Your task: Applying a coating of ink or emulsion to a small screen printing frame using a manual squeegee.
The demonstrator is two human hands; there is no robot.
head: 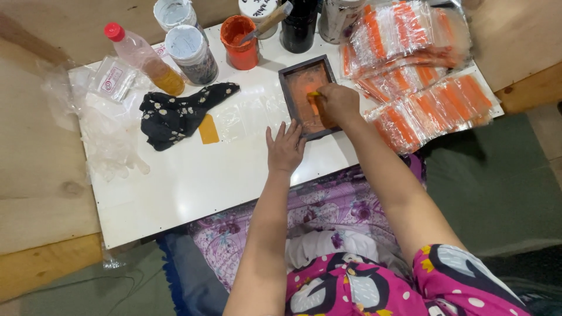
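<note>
Our left hand [285, 147] lies flat and open against the near edge of the frame [307, 96] mid-board, our right hand [336, 102] pinches a scraper [314, 100] inside it, orange packets [421, 76] crowding right, paint jar [240, 42] behind.

White board [193, 187] carries dark frame [285, 76], floral cloth [175, 114], jars [192, 52], orange packets [433, 105].

Left hand [285, 149], palm down, fingers spread flat and pointing away, forearm bare and extended forward; right hand [336, 104], further out, fingers curled closed in a pinching grip, knuckles up, bare forearm angled inward from the right.
</note>
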